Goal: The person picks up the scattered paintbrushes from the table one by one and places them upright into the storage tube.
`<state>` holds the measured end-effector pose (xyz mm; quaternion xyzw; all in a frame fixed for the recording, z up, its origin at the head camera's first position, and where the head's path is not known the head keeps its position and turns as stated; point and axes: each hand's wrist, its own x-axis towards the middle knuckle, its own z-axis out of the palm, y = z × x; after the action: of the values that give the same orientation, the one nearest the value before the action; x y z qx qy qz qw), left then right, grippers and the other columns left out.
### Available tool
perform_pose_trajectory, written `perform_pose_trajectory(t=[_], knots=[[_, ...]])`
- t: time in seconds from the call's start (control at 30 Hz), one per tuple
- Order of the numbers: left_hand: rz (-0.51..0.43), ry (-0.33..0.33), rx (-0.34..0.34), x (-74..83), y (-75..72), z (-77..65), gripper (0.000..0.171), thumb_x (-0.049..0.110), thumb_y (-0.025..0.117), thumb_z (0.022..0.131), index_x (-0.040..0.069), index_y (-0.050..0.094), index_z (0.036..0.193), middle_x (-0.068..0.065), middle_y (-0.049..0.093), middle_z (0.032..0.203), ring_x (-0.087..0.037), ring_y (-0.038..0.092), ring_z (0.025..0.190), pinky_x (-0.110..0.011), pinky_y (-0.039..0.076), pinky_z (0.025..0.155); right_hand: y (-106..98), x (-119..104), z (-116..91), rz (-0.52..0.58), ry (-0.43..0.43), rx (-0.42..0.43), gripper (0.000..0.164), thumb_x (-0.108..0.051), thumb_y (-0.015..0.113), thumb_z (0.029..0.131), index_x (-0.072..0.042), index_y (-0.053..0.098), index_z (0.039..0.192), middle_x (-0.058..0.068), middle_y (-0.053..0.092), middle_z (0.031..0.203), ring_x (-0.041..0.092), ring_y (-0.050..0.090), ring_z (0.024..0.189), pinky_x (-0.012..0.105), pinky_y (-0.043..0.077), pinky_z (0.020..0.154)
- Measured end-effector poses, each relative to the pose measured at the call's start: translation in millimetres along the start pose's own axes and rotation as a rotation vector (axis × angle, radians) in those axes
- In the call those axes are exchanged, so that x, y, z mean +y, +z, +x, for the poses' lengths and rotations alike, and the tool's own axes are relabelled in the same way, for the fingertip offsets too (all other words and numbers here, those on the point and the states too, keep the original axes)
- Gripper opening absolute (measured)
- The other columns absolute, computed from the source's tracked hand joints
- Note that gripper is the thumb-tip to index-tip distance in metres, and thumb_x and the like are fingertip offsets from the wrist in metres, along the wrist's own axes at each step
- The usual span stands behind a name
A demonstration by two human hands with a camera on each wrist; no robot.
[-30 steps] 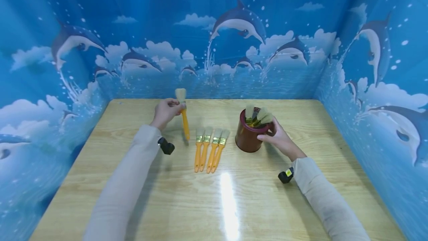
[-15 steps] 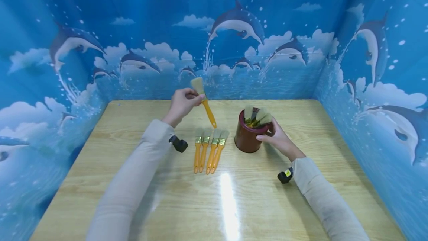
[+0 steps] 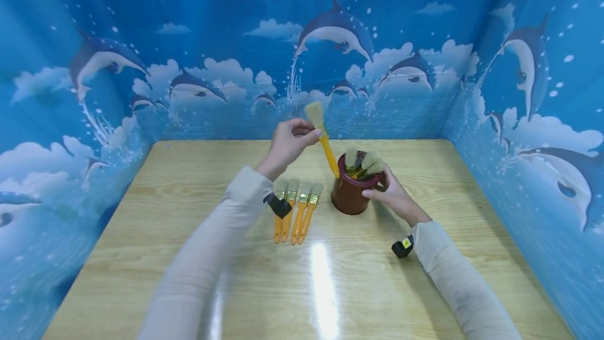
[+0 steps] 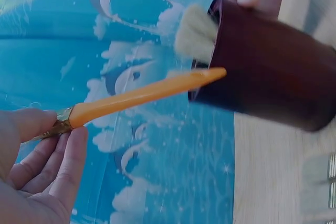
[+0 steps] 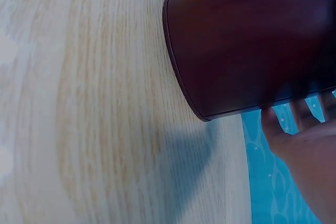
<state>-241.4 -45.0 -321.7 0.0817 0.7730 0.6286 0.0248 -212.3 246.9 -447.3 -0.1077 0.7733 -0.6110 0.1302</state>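
My left hand (image 3: pixel 290 143) pinches a paintbrush (image 3: pixel 329 154) by its gold ferrule, bristles up and yellow handle slanting down. In the head view the handle's end overlaps the left rim of a dark brown cup (image 3: pixel 348 197). The left wrist view shows that handle end (image 4: pixel 210 75) right at the cup's rim. Several paintbrushes (image 3: pixel 371 164) stand in the cup, their pale bristles upward. On the cup's right side my right hand (image 3: pixel 396 198) grips it near the top, thumb in front. In the right wrist view its fingers (image 5: pixel 270 124) lie against the cup's wall.
Several more yellow-handled paintbrushes (image 3: pixel 306 219) lie side by side on the wooden table (image 3: pixel 377 287), left of the cup and partly under the left wrist in view. A blue dolphin-print curtain (image 3: pixel 226 67) encloses the table's back and sides.
My left hand has carried the paintbrush from the left, up and over to the right, to the cup's rim. The right hand and the cup have stayed in place.
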Motion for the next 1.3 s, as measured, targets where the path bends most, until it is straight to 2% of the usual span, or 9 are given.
perform_pose_trajectory(t=[0.4, 0.6, 0.9, 1.3], knots=[[0.009, 0.113, 0.011, 14.7, 22.7, 1.2, 0.026, 0.025, 0.071, 0.088, 0.007, 0.068, 0.107, -0.006, 0.07, 0.102, -0.017, 0.067, 0.092, -0.03, 0.055, 0.082, 0.0, 1.3, 1.5, 0.006, 0.011, 0.006, 0.093, -0.025, 0.07, 0.089, -0.03, 0.005, 0.154, 0.009, 0.018, 0.157, 0.035, 0.021, 0.143, 0.055, 0.025, 0.113], [0.041, 0.145, -0.016, 14.8, 38.5, 0.7, 0.023, 0.025, 0.069, 0.089, 0.007, 0.068, 0.103, -0.006, 0.071, 0.101, -0.015, 0.067, 0.091, -0.028, 0.055, 0.081, -0.5, 1.9, 1.5, 0.01, 0.002, 0.002, 0.091, -0.025, 0.07, 0.089, -0.03, 0.007, 0.154, 0.008, 0.018, 0.157, 0.035, 0.02, 0.143, 0.056, 0.024, 0.113], [0.115, 0.161, -0.071, -0.2, 63.4, -1.9, 0.022, 0.026, 0.068, 0.091, 0.009, 0.067, 0.105, -0.003, 0.07, 0.103, -0.013, 0.066, 0.091, -0.025, 0.055, 0.077, -1.7, 3.8, 2.2, 0.015, -0.009, -0.002, 0.089, -0.023, 0.069, 0.09, -0.028, 0.007, 0.154, 0.009, 0.019, 0.157, 0.034, 0.021, 0.143, 0.055, 0.021, 0.114], [0.153, 0.162, -0.15, -21.2, 84.1, -6.9, 0.017, 0.024, 0.069, 0.09, 0.009, 0.067, 0.1, -0.002, 0.07, 0.097, -0.01, 0.066, 0.083, -0.022, 0.055, 0.07, -0.8, 3.1, 1.6, 0.027, -0.013, -0.02, 0.086, -0.021, 0.066, 0.091, -0.029, 0.008, 0.153, 0.009, 0.02, 0.156, 0.034, 0.021, 0.142, 0.055, 0.024, 0.113]])
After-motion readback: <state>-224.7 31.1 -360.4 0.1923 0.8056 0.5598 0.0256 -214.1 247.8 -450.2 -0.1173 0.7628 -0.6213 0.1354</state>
